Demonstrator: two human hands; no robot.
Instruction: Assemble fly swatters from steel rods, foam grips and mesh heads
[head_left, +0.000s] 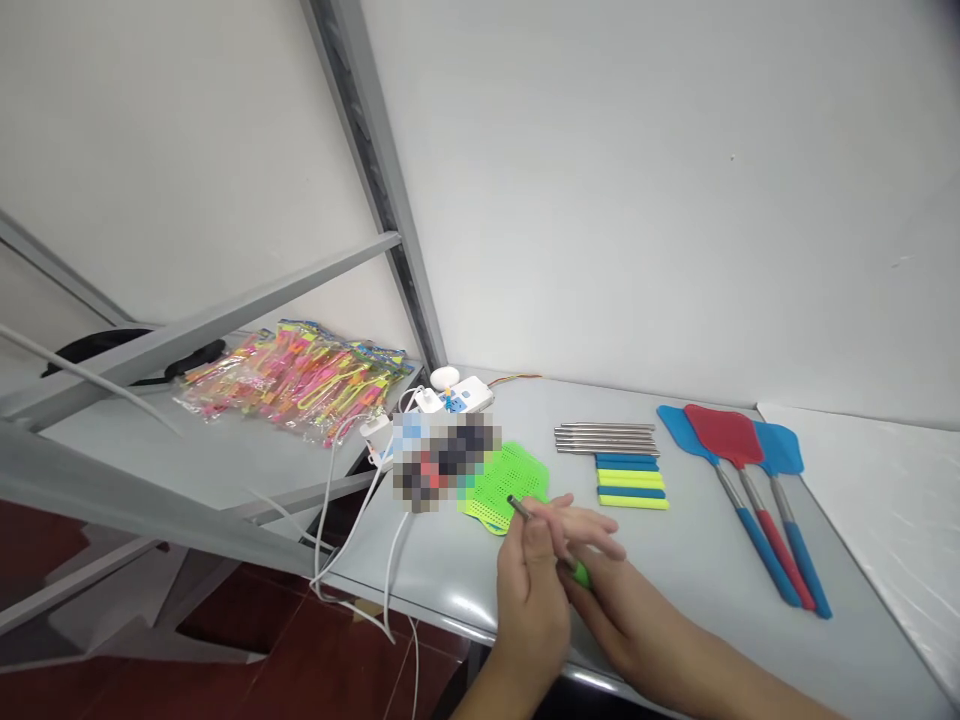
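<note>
My left hand (531, 575) is closed around a thin metal tube (519, 507), whose open end sticks out past the thumb. My right hand (619, 590) is closed on a green handle sleeve (579, 573) at the tube's lower end, with its fingers overlapping the left hand. Much of the tube is hidden by my fingers. Just beyond my left hand lie bright green perforated swatter heads (510, 480), stacked flat. Farther back are several loose metal tubes (606, 439) in a row, with blue and yellow handle sleeves (631, 482) in front of them.
Blue and red fly swatters (724, 435) lie on the grey table (697, 640) at right. A white power strip (469, 398) and cables stand at the back left, beside a blurred-out patch. Bagged colourful items (300, 380) cover the left shelf, behind a metal frame (390, 220).
</note>
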